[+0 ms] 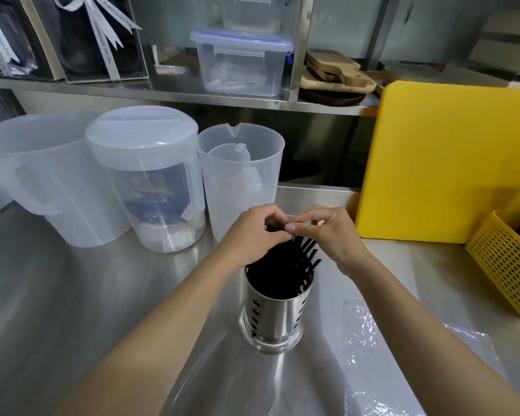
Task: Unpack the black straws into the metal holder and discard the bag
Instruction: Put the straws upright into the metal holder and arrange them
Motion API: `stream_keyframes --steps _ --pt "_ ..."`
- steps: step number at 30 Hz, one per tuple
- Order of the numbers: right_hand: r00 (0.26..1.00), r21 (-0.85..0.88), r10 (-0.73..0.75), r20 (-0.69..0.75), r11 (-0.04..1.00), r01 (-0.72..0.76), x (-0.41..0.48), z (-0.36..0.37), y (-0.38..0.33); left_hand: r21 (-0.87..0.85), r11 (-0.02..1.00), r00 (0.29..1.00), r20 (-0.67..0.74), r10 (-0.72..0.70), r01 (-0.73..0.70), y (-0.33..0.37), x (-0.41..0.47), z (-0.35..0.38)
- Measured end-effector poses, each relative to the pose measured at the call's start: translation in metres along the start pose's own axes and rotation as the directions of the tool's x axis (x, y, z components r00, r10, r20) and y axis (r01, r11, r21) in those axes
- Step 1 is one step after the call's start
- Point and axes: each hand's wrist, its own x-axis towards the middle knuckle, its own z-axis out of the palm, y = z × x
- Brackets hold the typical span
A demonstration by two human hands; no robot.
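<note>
Black plastic straws (285,265) stand bunched in perforated cylindrical steel holder (275,313) on steel counter (72,295), upright so tops fan within reach. Clear crumpled plastic bag (370,334) lies flat beside holder, undiscarded. My left hand (254,232) and right hand (332,232) meet above, fingertips pinched together on straw tops.

No text can be read here. The white ribbons (108,28) on the dark boxes (99,40) up on the shelf carry small printed lettering, too blurred to make out. Nothing else shows a label, brand or number.
</note>
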Motion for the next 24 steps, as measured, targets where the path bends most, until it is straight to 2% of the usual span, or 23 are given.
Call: stream_keyframes --steps 3,6,9,13,15,18,21,24 --pt "0.999 -0.032 -0.046 0.029 0.998 0.047 0.003 -0.004 -0.007 -0.006 1.000 1.000 -0.004 0.021 -0.021 0.002 0.001 -0.002" --pt "0.993 -0.023 -0.088 0.076 0.996 0.090 0.003 -0.006 -0.018 -0.093 0.996 1.000 0.025 0.015 -0.013 0.007 0.000 -0.003" --pt "0.987 -0.085 -0.128 0.093 0.987 0.136 0.006 -0.006 -0.025 -0.157 0.987 0.999 0.043 0.029 -0.022 0.012 -0.002 -0.003" --pt "0.980 -0.192 -0.187 0.070 0.961 0.197 0.008 -0.003 -0.028 -0.227 0.974 1.000 -0.027 -0.002 -0.004 0.017 -0.001 -0.006" --pt "0.974 -0.145 -0.221 0.053 0.963 0.227 0.008 -0.003 -0.026 -0.250 0.968 0.998 -0.069 -0.010 -0.008 0.021 -0.001 -0.010" --pt "0.986 -0.017 -0.160 0.044 0.987 0.161 0.008 -0.007 -0.022 -0.261 0.965 0.992 -0.122 -0.011 -0.021 0.027 -0.002 -0.017" --pt "0.989 0.094 -0.069 0.132 0.994 0.057 0.004 -0.012 -0.017 -0.315 0.949 0.990 -0.142 -0.018 -0.028 0.030 -0.003 -0.021" --pt "0.976 0.099 -0.020 0.216 0.995 -0.001 0.002 -0.011 -0.014 -0.410 0.911 0.982 -0.186 -0.033 -0.047 0.033 -0.003 -0.022"
